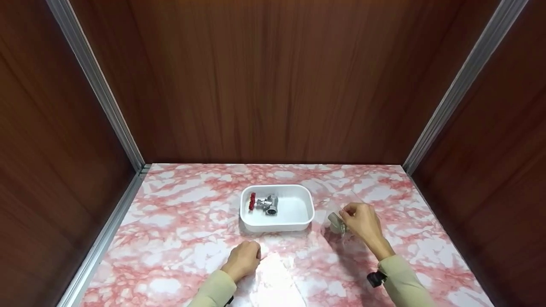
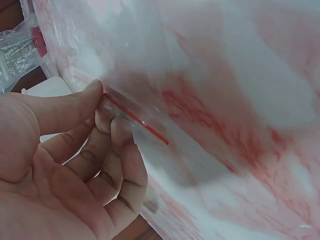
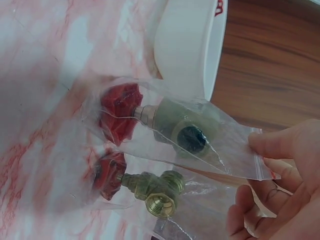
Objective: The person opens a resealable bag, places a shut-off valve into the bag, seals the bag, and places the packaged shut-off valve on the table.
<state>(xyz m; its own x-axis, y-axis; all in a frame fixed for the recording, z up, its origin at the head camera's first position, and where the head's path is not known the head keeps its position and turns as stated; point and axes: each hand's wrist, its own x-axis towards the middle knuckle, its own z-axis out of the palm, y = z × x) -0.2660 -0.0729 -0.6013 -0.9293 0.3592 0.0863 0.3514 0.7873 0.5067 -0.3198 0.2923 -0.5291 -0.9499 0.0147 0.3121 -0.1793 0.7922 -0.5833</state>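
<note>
Panels (image 1: 273,85) of dark wood grain close in the back and both sides. Between them lies a table (image 1: 170,238) with a red-and-white marbled top, and metal posts (image 1: 98,85) line the two back corners. Pale sleeves (image 1: 403,281) reach in from the near edge. Near the middle of the table sits a white tray (image 1: 277,228).

The right hand (image 1: 362,219), beside the tray's right end, pinches a clear zip bag (image 3: 235,150) by its top edge between thumb and fingers. The left hand (image 1: 244,258), just in front of the tray, pinches clear film (image 2: 132,95) at a red strip.

A greenish valve (image 3: 170,117) with a red handwheel hangs inside the zip bag. Just beside it is a brass valve (image 3: 150,187), also behind clear plastic; whether both share one bag I cannot tell. A chrome valve (image 1: 266,204) lies in the tray's left half, its red handwheel toward the left end. Smallest is the red strip (image 2: 137,120), narrow and straight at the left fingertips.
</note>
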